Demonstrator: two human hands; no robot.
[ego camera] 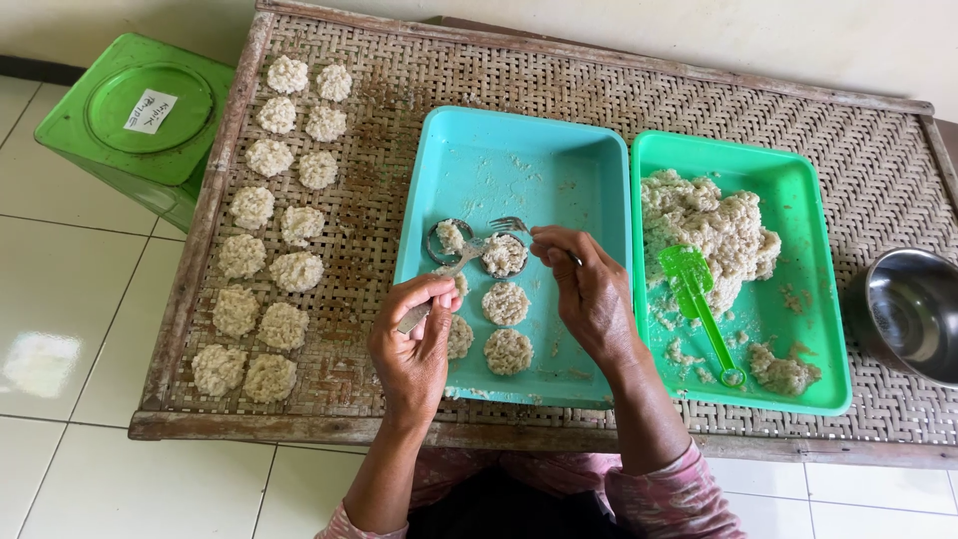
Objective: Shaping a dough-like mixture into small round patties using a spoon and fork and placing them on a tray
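Both hands work over the turquoise tray point(469, 150): a spoon point(439, 289) is gripped by the left hand point(411, 344), a fork point(511, 225) seemingly pinched by the right hand point(589, 294), pressing a rice patty point(504, 256) flat beside a ring mould point(449, 240).

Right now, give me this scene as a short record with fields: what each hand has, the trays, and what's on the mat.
left hand: holds a fork by its handle
right hand: fingers at the fork's tines, over a rice patty
teal tray: round patties, small metal ring mould
green tray: heap of sticky rice, green spatula
woven mat: two columns of patties at left
right edge: steel bowl
floor: green bin
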